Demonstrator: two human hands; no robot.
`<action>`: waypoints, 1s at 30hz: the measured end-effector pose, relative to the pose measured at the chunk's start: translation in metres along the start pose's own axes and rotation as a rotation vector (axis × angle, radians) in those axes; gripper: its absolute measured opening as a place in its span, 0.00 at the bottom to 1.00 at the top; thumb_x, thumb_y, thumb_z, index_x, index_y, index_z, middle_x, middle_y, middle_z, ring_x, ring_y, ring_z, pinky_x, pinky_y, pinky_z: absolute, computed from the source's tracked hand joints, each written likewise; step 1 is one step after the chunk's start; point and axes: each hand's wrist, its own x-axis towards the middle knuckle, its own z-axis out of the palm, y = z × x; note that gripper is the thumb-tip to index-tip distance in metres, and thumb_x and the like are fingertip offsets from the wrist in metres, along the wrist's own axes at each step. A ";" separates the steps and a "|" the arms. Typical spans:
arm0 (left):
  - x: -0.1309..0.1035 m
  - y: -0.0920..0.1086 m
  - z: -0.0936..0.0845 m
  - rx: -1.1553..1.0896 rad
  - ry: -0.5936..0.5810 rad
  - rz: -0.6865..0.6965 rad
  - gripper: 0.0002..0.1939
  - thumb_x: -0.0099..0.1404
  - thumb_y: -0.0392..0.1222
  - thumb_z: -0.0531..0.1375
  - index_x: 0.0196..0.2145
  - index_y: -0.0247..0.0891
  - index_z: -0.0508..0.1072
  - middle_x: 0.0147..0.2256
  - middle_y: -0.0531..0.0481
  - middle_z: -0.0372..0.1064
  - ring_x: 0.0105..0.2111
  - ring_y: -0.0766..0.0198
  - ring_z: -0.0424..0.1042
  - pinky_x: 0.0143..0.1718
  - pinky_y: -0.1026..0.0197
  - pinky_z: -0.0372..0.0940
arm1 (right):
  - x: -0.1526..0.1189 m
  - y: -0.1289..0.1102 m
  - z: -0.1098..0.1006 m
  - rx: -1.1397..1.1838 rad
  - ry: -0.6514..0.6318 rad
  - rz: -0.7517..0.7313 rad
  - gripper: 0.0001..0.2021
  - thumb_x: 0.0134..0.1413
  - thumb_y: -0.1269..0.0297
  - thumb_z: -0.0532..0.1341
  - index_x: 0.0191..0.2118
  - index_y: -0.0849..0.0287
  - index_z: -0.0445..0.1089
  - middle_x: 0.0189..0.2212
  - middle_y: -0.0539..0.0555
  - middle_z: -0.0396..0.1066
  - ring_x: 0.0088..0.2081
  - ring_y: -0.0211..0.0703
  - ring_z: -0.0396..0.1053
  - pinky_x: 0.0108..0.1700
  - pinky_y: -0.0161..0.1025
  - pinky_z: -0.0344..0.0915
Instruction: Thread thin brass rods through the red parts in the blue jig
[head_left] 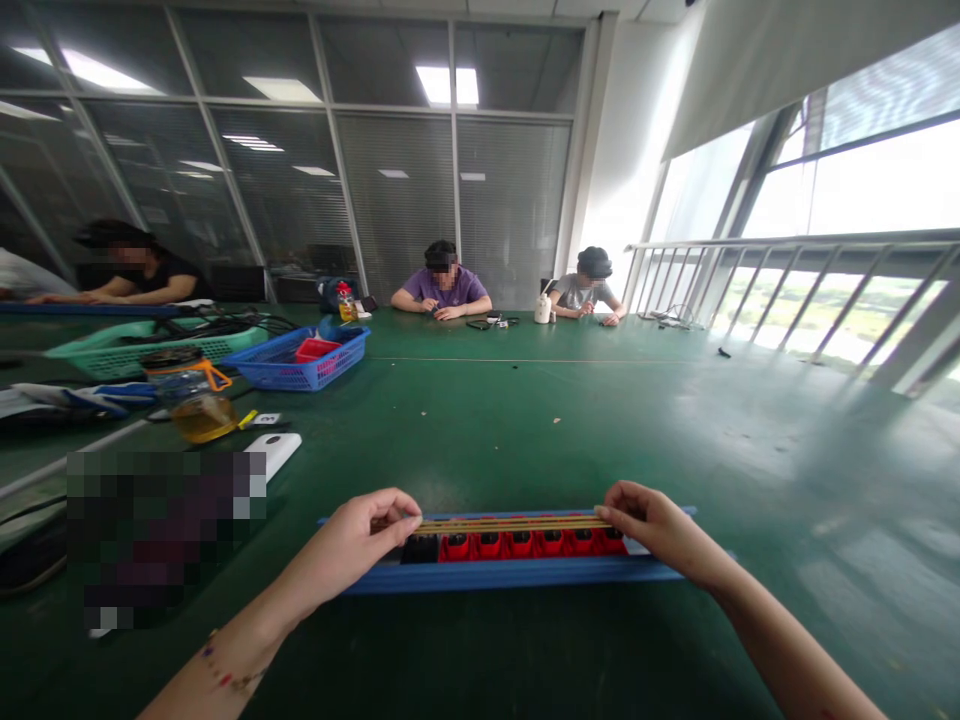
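Note:
My left hand pinches one end of several thin brass-coloured strips between thumb and fingers. At the other end, my right hand grips them in the same way. The strips run level from hand to hand, just above a long blue tray. A row of several red holders with black tops lies inside this tray, with a black block at the row's left end. Whether the strips touch the holders, I cannot tell.
Left on the green table are a blue basket, a green basket with cables, a jar of amber liquid and a white device. Several people sit working across the table. A railing lines the right.

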 end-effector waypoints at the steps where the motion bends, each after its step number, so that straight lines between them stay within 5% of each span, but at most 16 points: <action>1: 0.000 -0.001 0.000 0.002 0.001 0.000 0.16 0.57 0.53 0.51 0.35 0.38 0.67 0.25 0.53 0.67 0.27 0.65 0.67 0.28 0.66 0.60 | 0.000 0.001 0.000 -0.024 0.015 -0.003 0.15 0.49 0.51 0.55 0.29 0.59 0.62 0.22 0.47 0.63 0.24 0.35 0.61 0.24 0.31 0.57; 12: -0.001 0.005 0.000 -0.001 0.003 0.009 0.14 0.58 0.51 0.51 0.33 0.39 0.68 0.28 0.52 0.69 0.30 0.64 0.68 0.31 0.66 0.61 | -0.005 -0.010 -0.002 -0.283 0.060 -0.090 0.13 0.53 0.52 0.52 0.28 0.57 0.61 0.20 0.47 0.64 0.23 0.36 0.61 0.25 0.32 0.56; 30: -0.003 0.001 -0.001 -0.028 -0.073 0.015 0.15 0.59 0.52 0.51 0.36 0.38 0.66 0.28 0.53 0.66 0.29 0.65 0.66 0.31 0.65 0.60 | -0.003 -0.001 -0.002 -0.171 0.065 -0.076 0.12 0.53 0.53 0.53 0.29 0.57 0.62 0.21 0.47 0.63 0.24 0.35 0.61 0.25 0.31 0.58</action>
